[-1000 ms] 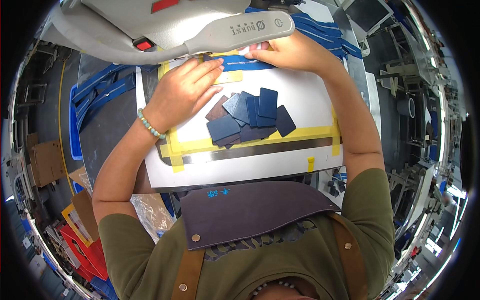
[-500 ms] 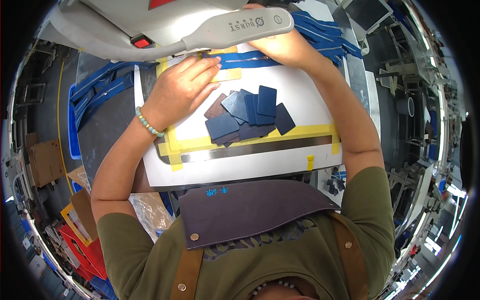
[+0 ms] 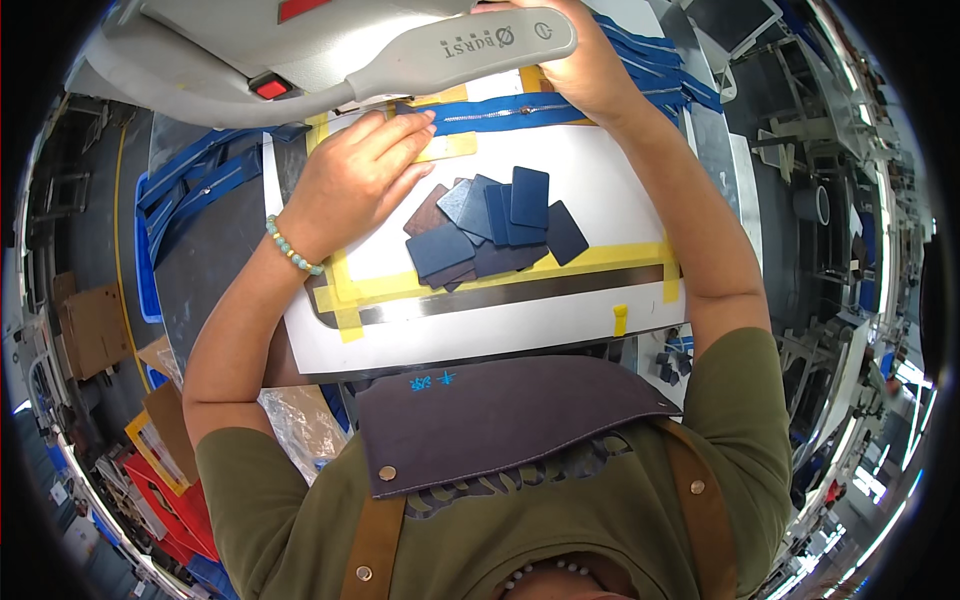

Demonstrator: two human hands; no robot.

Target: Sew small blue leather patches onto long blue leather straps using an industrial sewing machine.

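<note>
A blue zipper with metal teeth and a slider lies across the white work sheet, under the front of a grey sewing-type machine. At its left end, my left hand rests with fingers stretched out, fingertips on the tape and thumb apart. My right hand is up at the machine's right side, above the zipper's right part. Its fingers are mostly hidden behind the machine's grey rounded arm, so its grip does not show. Between my forearms lies a loose pile of dark blue and brown leather-like patches.
Yellow tape borders the white sheet. More blue zippers hang over a blue bin at the left; others fan out at the far right. The machine body with a red switch overhangs the far edge.
My right hand has moved up and away from the zipper, baring more of its right part. My left hand stays on the zipper's left end.
</note>
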